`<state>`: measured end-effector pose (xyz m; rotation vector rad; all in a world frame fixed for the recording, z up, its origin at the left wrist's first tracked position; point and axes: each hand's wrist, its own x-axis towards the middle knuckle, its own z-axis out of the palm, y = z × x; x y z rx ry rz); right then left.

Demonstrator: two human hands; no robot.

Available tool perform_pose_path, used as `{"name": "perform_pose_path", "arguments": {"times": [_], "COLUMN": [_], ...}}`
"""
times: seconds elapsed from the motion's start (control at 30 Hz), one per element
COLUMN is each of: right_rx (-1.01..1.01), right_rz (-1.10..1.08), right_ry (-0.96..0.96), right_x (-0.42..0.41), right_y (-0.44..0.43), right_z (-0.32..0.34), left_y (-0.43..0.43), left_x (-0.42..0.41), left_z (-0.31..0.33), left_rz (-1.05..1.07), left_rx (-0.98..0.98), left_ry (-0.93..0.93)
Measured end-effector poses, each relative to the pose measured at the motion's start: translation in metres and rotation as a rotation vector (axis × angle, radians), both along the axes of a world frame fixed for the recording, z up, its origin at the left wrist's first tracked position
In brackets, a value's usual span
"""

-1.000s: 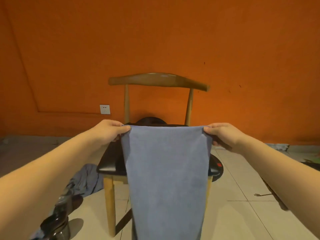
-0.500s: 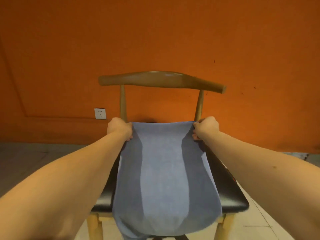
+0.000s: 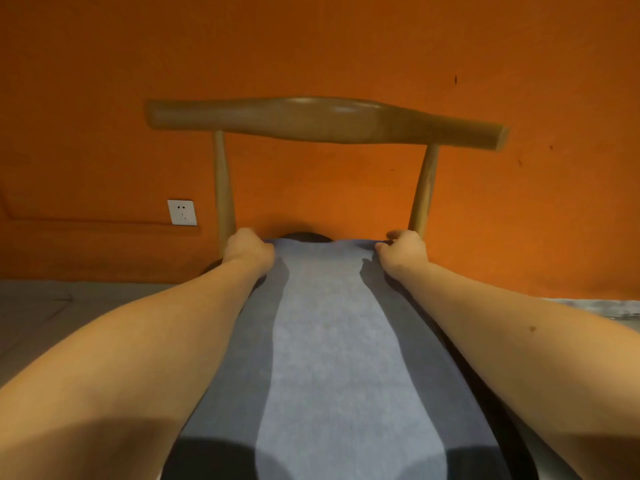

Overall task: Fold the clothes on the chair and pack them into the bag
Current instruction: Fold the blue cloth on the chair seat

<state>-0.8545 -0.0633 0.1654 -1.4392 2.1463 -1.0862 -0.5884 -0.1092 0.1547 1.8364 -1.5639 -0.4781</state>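
Head view cuts off blue cloth (image 3: 332,341) below.

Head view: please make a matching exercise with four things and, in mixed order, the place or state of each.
Things: 1 blue-grey cloth garment; 2 curved wooden chair backrest; 3 white plastic wall socket; 4 right hand.
Places: a on the orange wall; b spread on the black seat; c grips the garment's far right corner; d above the garment's far edge.
Pairs: 1b, 2d, 3a, 4c.
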Motion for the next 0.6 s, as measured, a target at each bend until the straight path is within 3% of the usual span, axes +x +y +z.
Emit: {"name": "perform_pose_path", "arguments": {"times": [0.1,0.23,0.4,0.6], "right_rx": [0.039,-0.021,-0.118,-0.193], "right_rz": [0.125,0.138,0.245,0.217], "right_ry": [0.067,0.08,0.007,-0.131], "right_x": [0.0,0.005,0.017,0.029], "right_y": [0.003,0.031,0.123,0.276], "right_z": [-0.008,0.0,0.019,0.018], "left_y": [0.013,0.04,0.133,0.289], "left_x": [-0.003,0.013,0.041,0.07], "left_z": [-0.005,-0.006,0.003,-0.006], "left_rz": [-0.181,-0.343,-0.39,-0.288], "left_rx": [0.021,0.051,0.033,-0.226], "left_ry": [-0.037,-0.123,-0.128,-0.322]}}
